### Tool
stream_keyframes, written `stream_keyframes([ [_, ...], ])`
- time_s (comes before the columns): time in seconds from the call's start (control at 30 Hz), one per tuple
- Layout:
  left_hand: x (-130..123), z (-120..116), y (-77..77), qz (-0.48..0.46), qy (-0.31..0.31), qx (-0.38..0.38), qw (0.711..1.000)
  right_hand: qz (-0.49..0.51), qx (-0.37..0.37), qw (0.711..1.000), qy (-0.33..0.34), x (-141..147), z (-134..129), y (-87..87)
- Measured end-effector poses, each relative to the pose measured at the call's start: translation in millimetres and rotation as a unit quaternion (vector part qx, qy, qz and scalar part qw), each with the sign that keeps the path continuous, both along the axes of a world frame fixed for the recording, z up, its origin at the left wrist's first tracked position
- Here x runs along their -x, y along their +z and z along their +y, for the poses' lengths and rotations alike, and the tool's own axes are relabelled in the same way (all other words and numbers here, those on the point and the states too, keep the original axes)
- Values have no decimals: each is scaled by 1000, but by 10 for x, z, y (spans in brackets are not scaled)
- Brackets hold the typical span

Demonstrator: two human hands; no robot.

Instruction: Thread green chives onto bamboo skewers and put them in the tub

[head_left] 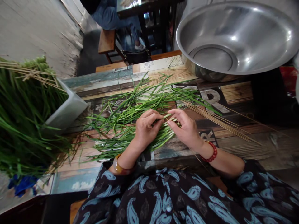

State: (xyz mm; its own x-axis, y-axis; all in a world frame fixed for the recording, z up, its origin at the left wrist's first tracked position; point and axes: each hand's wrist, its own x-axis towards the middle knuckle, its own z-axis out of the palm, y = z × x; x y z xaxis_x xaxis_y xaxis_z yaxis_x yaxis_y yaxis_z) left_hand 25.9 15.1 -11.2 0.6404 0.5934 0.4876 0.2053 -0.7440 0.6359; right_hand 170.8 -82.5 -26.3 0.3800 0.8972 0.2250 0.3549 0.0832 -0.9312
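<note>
Long green garlic chives (pixel 130 112) lie spread over the patterned table in front of me. My left hand (pixel 148 126) is closed, pinching the pale end of a chive (pixel 166 116) between thumb and fingers. My right hand (pixel 184 126) is closed close beside it, fingertips at the same pale stems. A thin bamboo skewer (pixel 199 160) runs out from under my right palm towards my body; its upper part is mostly hidden by the hand. More chives with whitish ends lie below both hands. Several loose skewers (pixel 217 119) rest on the table to the right.
A large steel basin (pixel 235 37) stands at the back right. At the left, a white container (pixel 70 109) is heaped with chives, with skewers (pixel 32 73) across the top. A blue cloth-like item (pixel 23 185) sits below. Beyond the table, a person (pixel 112 17) sits on a wooden bench (pixel 106 42).
</note>
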Motion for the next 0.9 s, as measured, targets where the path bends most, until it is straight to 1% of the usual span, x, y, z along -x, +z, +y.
stream_keyframes([
  [0.13, -10, -21, -4, 9, -21, 0, 1000, -13, -8, 1000, -9, -3, 9, -28],
  [0.2, -5, -19, 16, 12, -40, 22, 999, -21, -3, 1000, -9, -16, 12, -44],
  [0.33, 24, 10, 83, 38, -59, 142, 987, -11, -10, 1000, -4, -54, 18, -78],
  [0.43, 41, 22, 109, 84, -83, 227, 967, 12, -19, 999, 22, -72, 16, -99],
  [0.5, 46, 21, 105, 109, -89, 270, 953, 34, -17, 999, 37, -76, 14, -116],
  [0.57, 49, 18, 92, 98, -69, 311, 943, 56, -5, 997, 44, -80, 12, -139],
  [0.67, 51, 14, 78, 28, -22, 381, 924, 57, 34, 997, 39, -93, 9, -169],
  [0.77, 51, 17, 88, -14, 10, 436, 900, 9, 75, 996, 39, -111, 1, -158],
  [0.9, 63, 53, 113, -33, 22, 466, 884, -92, 93, 991, 40, -128, -15, -92],
])
